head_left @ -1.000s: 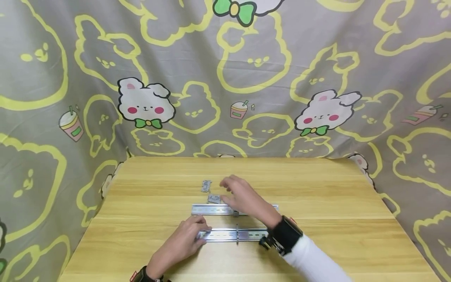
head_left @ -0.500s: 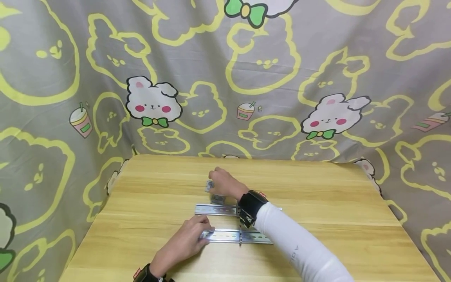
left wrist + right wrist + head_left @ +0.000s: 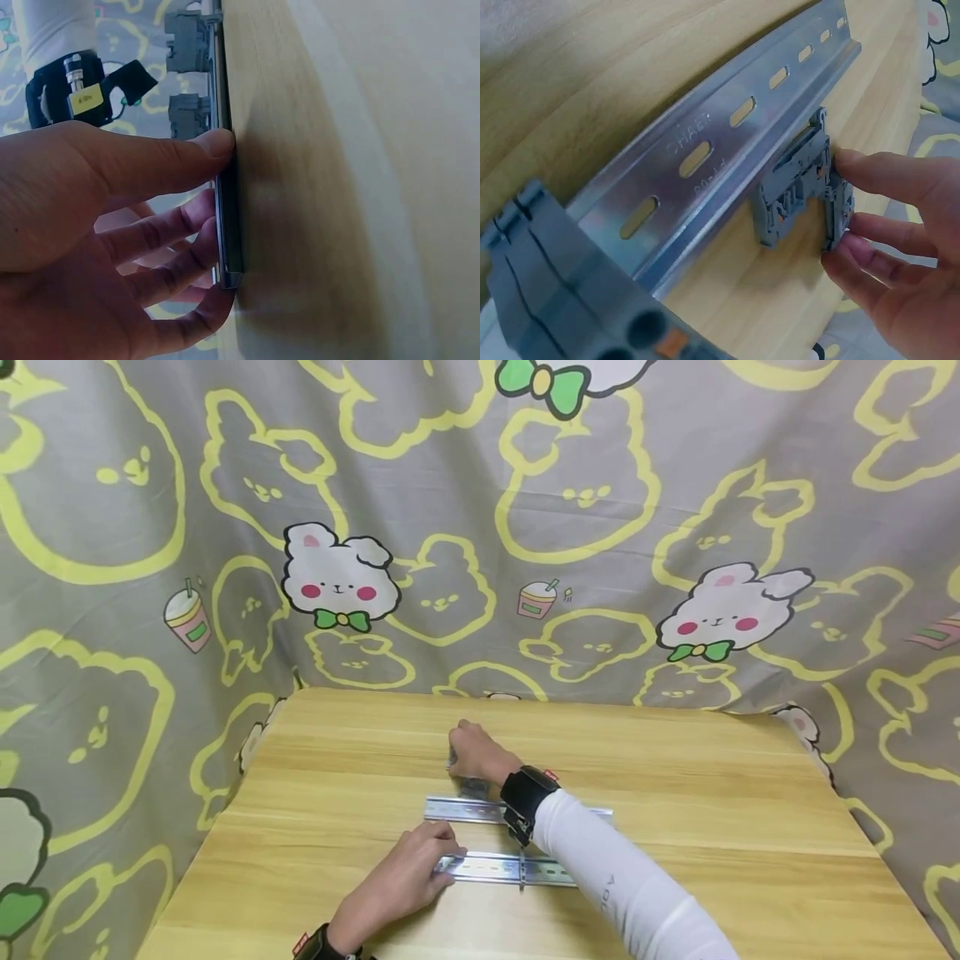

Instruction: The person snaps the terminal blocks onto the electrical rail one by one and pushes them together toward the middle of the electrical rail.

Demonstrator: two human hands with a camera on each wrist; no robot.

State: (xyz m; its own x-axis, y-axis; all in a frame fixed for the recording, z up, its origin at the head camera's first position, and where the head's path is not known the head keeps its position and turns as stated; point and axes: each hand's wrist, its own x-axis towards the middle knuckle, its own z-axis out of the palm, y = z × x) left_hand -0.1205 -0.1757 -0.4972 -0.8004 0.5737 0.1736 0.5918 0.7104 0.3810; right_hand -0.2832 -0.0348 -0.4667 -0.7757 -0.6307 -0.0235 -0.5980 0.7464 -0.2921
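My left hand (image 3: 408, 870) holds the left end of the near slotted metal DIN rail (image 3: 491, 867), thumb along one edge and fingers at the other. A thin grey terminal block (image 3: 522, 870) sits across this rail. Beyond the far DIN rail (image 3: 459, 811), my right hand (image 3: 482, 753) pinches a grey terminal block (image 3: 840, 204) between thumb and fingertips. A second loose terminal block (image 3: 789, 187) lies flat on the table between that hand and the far rail. Grey terminal blocks with an orange spot (image 3: 592, 292) are mounted on the far rail, partly behind my right wrist in the head view.
The wooden table (image 3: 337, 760) carries both rails, lying roughly parallel. A patterned cloth curtain (image 3: 450, 527) closes off the back and sides. My right sleeve (image 3: 630, 877) passes over the right part of the rails.
My right hand has reached left and away over the far rail and taken hold of the farther loose terminal block. My left hand stays on the near rail. The head view has shifted slightly.
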